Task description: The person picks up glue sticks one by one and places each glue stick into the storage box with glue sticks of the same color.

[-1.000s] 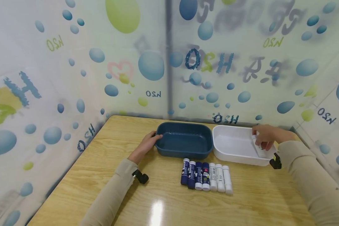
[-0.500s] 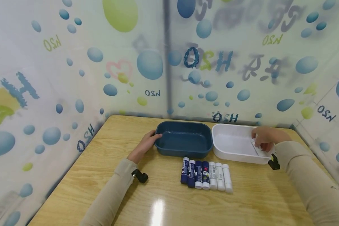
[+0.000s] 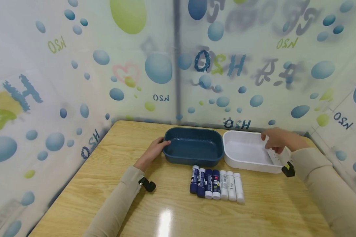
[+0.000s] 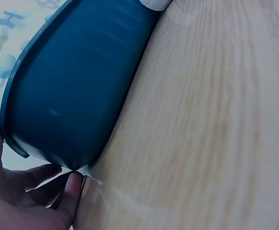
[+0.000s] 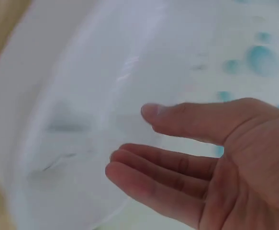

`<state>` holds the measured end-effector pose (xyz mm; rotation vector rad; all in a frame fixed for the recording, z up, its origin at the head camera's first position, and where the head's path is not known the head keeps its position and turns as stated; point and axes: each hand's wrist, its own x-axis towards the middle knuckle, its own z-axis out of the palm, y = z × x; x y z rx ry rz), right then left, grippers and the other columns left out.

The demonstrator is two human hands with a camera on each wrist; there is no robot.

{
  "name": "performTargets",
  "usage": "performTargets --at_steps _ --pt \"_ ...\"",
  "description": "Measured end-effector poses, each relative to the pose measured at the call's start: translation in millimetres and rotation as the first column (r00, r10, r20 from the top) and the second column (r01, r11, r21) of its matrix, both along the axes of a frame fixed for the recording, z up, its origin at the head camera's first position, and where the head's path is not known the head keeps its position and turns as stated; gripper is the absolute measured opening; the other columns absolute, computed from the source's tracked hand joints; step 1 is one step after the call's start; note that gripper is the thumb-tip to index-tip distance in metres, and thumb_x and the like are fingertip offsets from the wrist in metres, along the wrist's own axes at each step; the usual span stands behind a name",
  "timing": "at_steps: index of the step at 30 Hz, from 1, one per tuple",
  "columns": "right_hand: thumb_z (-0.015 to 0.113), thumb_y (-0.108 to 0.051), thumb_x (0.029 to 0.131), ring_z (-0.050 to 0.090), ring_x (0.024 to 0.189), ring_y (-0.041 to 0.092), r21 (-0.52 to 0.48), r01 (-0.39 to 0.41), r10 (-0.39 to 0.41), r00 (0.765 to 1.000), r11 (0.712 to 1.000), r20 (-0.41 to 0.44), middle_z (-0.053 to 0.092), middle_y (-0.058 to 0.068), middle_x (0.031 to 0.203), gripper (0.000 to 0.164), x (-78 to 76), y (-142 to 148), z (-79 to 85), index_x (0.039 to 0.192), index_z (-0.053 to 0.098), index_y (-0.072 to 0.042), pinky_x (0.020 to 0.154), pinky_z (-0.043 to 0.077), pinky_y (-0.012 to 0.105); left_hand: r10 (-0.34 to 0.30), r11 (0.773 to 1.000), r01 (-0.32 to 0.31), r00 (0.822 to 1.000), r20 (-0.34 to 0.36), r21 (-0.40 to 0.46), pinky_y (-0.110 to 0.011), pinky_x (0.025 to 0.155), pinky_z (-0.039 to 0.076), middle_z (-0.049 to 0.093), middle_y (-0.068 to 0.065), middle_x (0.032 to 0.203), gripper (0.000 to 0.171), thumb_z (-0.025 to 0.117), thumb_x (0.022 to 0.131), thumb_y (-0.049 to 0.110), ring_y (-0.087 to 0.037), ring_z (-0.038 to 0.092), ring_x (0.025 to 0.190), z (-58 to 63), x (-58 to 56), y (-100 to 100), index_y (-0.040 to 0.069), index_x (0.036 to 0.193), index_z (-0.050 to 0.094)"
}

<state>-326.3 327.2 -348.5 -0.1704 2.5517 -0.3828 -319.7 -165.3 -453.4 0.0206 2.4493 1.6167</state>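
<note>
My left hand (image 3: 152, 152) holds the left end of a dark blue tray (image 3: 193, 162), the thumb over its rim and other fingers against the outside. In the left wrist view, fingertips (image 4: 74, 184) sit low by that end wall. My right hand (image 3: 280, 140) is over the right end of a white tray (image 3: 252, 167), thumb and fingers apart with nothing between them, as the right wrist view shows. Below it a white oblong thing (image 3: 273, 157) with small dark print lies in the white tray; the hand partly hides it.
In front of the trays several glue sticks lie side by side: dark blue ones (image 3: 201, 183) on the left, white ones (image 3: 231, 186) on the right. The wooden table (image 3: 130, 138) backs onto a printed curtain (image 3: 130, 65), with more at both sides.
The right hand has let go of the white oblong thing and lifted slightly, its fingers spreading; the thing stays in the white tray. My left hand keeps its place.
</note>
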Motion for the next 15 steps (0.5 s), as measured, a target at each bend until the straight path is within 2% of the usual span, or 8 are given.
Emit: performTargets --at_steps 4,7,11,15 --pt "0.065 -0.017 0.100 0.065 0.073 0.019 -0.049 -0.094 0.088 0.989 0.994 -0.122 0.064 0.013 0.086 0.046 9.2 -10.5 19.1 0.136 0.049 0.006 0.067 0.063 0.034 0.001 1.000 -0.001 1.000 0.001 -0.002 -0.052 0.127 0.028 0.040 -0.016 0.164 0.068 0.054 0.104 0.045 -0.034 0.034 0.154 -0.9 -1.5 -1.3 0.006 0.158 0.038" --pt "0.065 -0.021 0.101 0.067 0.074 0.019 -0.099 -0.147 0.124 0.970 0.984 -0.208 0.066 0.010 0.088 0.044 25.4 -21.7 28.0 0.136 0.051 0.003 0.067 0.062 0.035 0.000 1.000 0.000 1.000 -0.002 0.002 -0.052 0.127 0.028 0.041 -0.016 0.163 0.068 0.053 0.104 0.044 -0.034 0.036 0.154 -1.8 -2.2 -1.3 0.006 0.158 0.039" --pt "0.066 -0.026 0.101 0.068 0.075 0.018 -0.176 -0.204 0.156 0.955 0.963 -0.254 0.069 0.006 0.090 0.044 54.0 -38.9 27.0 0.136 0.053 -0.002 0.067 0.060 0.032 0.003 1.000 -0.003 1.000 -0.002 0.005 -0.052 0.127 0.028 0.040 -0.017 0.163 0.069 0.054 0.103 0.046 -0.034 0.035 0.154 -2.1 -1.7 -0.8 0.006 0.158 0.039" --pt "0.067 -0.029 0.101 0.066 0.072 0.014 -0.211 -0.254 0.192 0.942 0.944 -0.276 0.069 0.003 0.088 0.043 78.8 -56.0 18.0 0.134 0.056 -0.004 0.065 0.057 0.026 -0.002 1.000 0.002 1.000 -0.005 0.004 -0.053 0.127 0.028 0.039 -0.017 0.164 0.071 0.054 0.103 0.047 -0.035 0.034 0.155 -1.5 0.3 -2.0 0.006 0.159 0.037"
